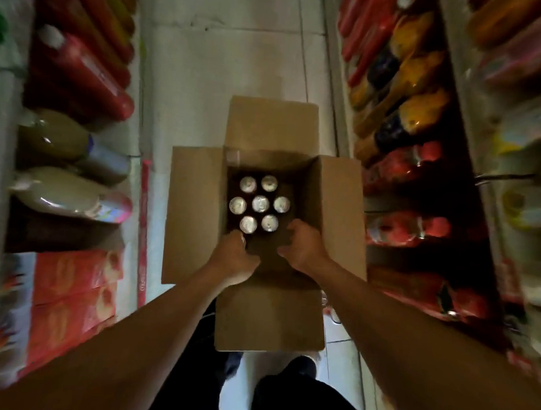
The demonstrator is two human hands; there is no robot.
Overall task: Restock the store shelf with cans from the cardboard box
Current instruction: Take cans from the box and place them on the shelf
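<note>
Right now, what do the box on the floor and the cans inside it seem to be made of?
The box looks like plain brown corrugated cardboard, matte, with four flaps folded open. The cans seem to be metal: their round tops are silvery and catch the light. Their dark sides are too shadowed to judge. The floor looks like pale tile with visible joints.

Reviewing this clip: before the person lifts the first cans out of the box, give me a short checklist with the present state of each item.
1. All four flaps of the cardboard box folded open: ok.
2. Cans reachable from above: ok, seven silver tops show, upright, clustered toward the far end.
3. Left hand free to take a can: ok, at the near edge inside the box, fingers loosely curled, nothing held.
4. Right hand free: ok, beside the nearest cans, nothing held.
5. Grip set on a can: not ok, neither hand closes round one yet.
6. Free space on the shelf for the cans: cannot tell, the shelves are blurred and look stocked.
</note>
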